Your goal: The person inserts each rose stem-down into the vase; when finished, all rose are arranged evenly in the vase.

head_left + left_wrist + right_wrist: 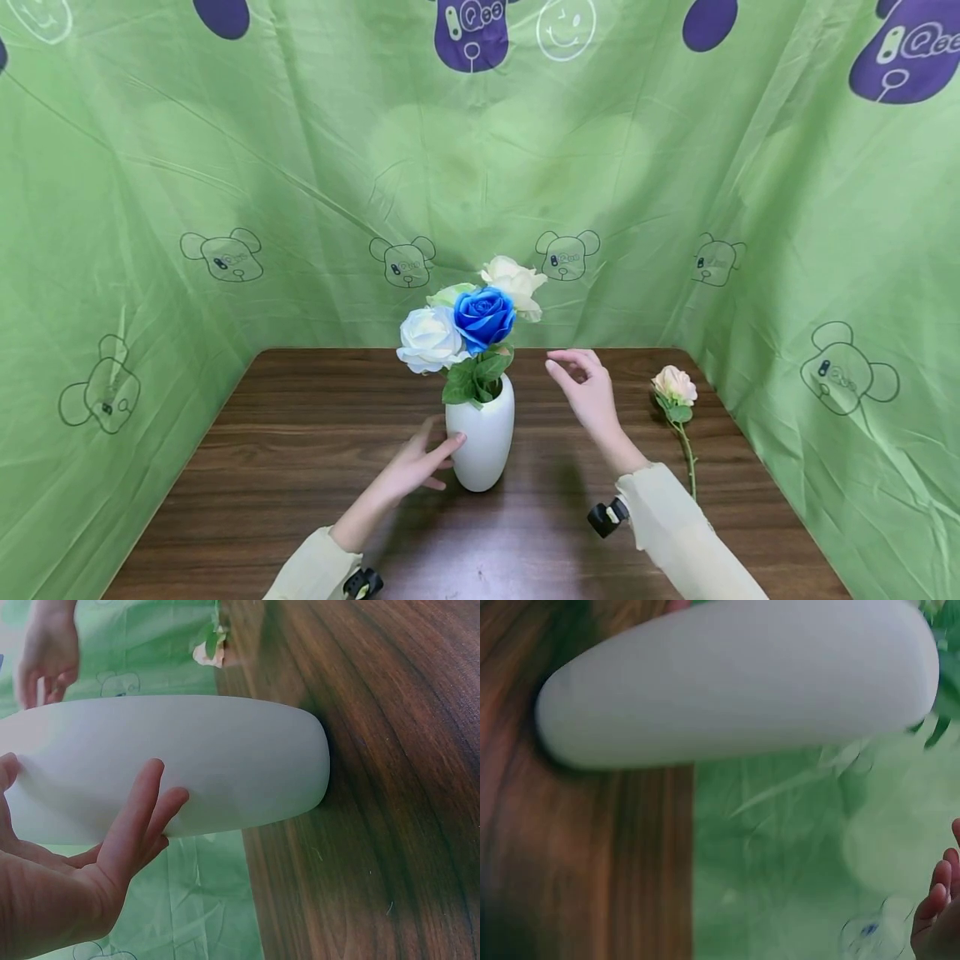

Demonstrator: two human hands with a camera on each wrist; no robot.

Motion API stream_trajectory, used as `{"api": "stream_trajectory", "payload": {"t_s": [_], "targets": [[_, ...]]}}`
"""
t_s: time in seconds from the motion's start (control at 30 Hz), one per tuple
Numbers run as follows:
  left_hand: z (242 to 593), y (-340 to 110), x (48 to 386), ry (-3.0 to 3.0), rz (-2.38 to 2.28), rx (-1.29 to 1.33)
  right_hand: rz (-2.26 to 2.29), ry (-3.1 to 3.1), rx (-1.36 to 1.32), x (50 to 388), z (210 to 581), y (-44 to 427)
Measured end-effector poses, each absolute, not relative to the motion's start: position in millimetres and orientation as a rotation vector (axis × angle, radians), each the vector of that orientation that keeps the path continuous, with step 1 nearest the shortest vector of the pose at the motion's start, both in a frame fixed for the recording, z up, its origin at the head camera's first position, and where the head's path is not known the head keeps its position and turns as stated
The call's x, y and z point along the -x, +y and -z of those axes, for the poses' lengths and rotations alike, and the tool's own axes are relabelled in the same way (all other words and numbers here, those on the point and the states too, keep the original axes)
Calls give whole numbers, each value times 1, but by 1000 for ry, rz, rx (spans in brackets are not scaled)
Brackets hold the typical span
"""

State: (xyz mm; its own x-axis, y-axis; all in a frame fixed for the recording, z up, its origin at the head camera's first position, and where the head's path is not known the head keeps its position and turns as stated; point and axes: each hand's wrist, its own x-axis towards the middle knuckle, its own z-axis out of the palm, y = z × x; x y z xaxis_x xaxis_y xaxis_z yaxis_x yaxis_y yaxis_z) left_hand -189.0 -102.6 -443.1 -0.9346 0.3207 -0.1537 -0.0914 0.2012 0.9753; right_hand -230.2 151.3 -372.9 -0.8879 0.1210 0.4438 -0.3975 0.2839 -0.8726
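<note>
A white vase (482, 437) stands upright on the table with several artificial roses in it. Among them are a blue rose (484, 318), a white rose (431, 339) and a cream rose (516, 283); a pale green bloom (451, 295) is partly hidden behind. My left hand (412, 462) loosely holds the vase low on its left side, thumb across the front, other fingers spread. To the right of the bouquet my right hand (588, 392) hangs in the air, thumb and fingers loosely bent with a gap between them, holding nothing. In the right wrist view, the vase (742, 682) fills the upper part.
A pale pink rose (675, 386) lies on the right of the brown wooden table (300, 425), its stem toward the near edge. Green printed cloth (315, 167) hangs behind and along both sides.
</note>
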Motion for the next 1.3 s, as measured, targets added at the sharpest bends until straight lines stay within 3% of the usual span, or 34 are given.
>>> {"api": "stream_trajectory", "payload": {"t_s": [0.13, 0.23, 0.3, 0.37, 0.47, 0.6, 0.8, 1.03, 1.17, 1.3], "targets": [[443, -103, 189, 2157, -1788, -213, -1638, -2130, -241, 241, 409, 181], [444, -103, 189, 2157, -1788, -215, -1704, -2052, -308, 268, 467, 217], [444, -103, 190, 2161, -1788, -219, -1701, -2048, -299, 272, 481, 232], [444, -104, 190, 2163, -1788, -223, -1644, -2091, -232, 272, 487, 243], [442, -104, 189, 2161, -1790, -224, -1508, -2229, -68, 243, 452, 240], [431, -103, 184, 2140, -1799, -228, -1442, -2298, 9, 237, 450, 254], [421, -101, 180, 2140, -1798, -239, -1683, -2163, 63, 268, 519, 313], [444, -103, 190, 2158, -1785, -225, -1383, -2241, 529, 306, 609, 377], [448, -104, 192, 2157, -1788, -228, -1436, -2195, 730, 297, 615, 387], [442, -103, 189, 2141, -1797, -230, -1481, -2163, 834, 278, 598, 385]]}}
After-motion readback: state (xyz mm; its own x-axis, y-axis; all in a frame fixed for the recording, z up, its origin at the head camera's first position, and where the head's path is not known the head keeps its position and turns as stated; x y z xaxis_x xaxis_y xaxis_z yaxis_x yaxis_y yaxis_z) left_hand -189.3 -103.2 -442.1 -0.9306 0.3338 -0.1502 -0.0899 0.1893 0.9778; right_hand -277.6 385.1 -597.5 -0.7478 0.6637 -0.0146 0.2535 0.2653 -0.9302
